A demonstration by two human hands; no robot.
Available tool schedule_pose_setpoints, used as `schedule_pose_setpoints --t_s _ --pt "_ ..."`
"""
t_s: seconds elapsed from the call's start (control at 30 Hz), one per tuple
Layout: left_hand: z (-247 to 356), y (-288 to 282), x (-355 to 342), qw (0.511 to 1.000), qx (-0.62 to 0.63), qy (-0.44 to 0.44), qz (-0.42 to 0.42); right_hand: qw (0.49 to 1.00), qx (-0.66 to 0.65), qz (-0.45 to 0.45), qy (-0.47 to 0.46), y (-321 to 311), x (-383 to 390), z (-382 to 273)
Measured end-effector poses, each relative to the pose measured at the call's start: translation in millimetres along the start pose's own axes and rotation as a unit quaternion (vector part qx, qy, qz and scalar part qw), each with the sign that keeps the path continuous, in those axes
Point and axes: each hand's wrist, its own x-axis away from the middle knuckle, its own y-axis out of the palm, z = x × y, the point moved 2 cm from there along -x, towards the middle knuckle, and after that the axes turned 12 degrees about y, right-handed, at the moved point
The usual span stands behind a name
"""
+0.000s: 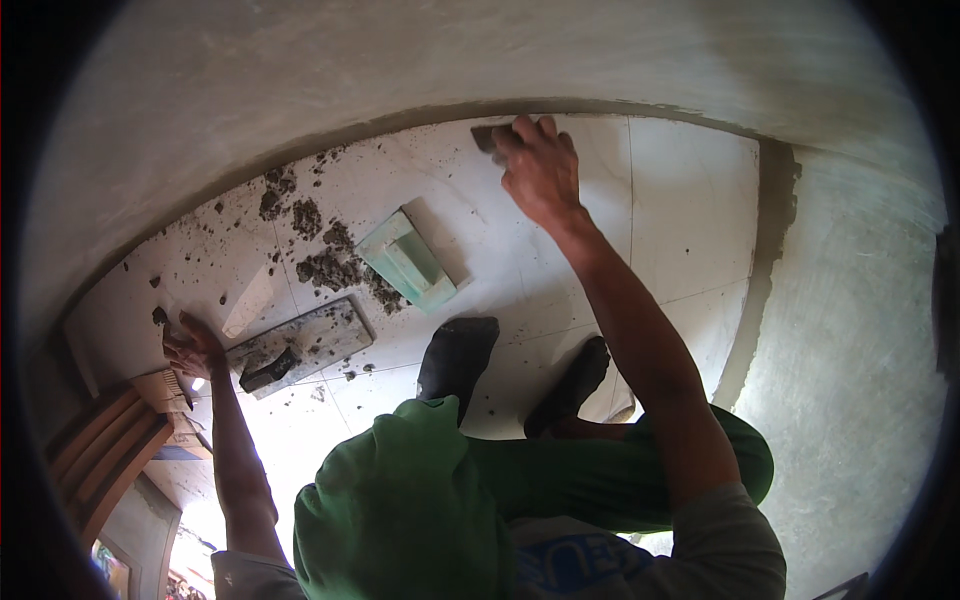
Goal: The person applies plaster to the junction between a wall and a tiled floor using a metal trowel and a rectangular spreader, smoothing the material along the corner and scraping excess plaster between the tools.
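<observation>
My right hand is closed on a dark, flat scraper-like item on the white tiles, just below the wall's grey base strip. At the lower left of the tiles my left hand has its fingers spread and bent beside small dark mortar bits, just above a pale brush. To its right lies a long mud-spattered float with a dark handle. A pale green float lies between my hands, beside scattered clumps of dark mortar.
My feet in dark socks are on the white tiled floor. A curved grey wall borders the top, and a grey surface with a darker mortar band is at right. Brown wooden slats stand at lower left.
</observation>
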Motion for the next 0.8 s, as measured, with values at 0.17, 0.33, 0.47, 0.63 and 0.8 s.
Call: schedule_pose_setpoints --t_s 0.17,0.33,0.47,0.63,0.8 --pt "-2.3 -1.8 -4.6 1.0 -0.007 -0.014 0.006 0.998 -0.023 0.064 -0.006 -2.6 0.9 -10.2" --pt "-0.9 -1.4 -2.5 1.0 -0.002 -0.003 0.001 0.999 -0.021 0.034 0.032 -6.3 -10.1 4.6" --pt "2.6 -3.8 0.0 1.0 -0.011 -0.012 0.008 0.999 0.016 -0.014 0.042 -5.8 1.6 1.3" --pt "-5.8 -0.4 -3.8 0.999 -0.015 0.017 0.027 0.997 -0.003 0.002 0.079 -8.2 -7.7 8.0" --pt "11.3 -8.1 0.6 1.0 0.005 0.009 0.006 0.998 0.006 -0.023 0.063 -3.4 4.1 11.9"
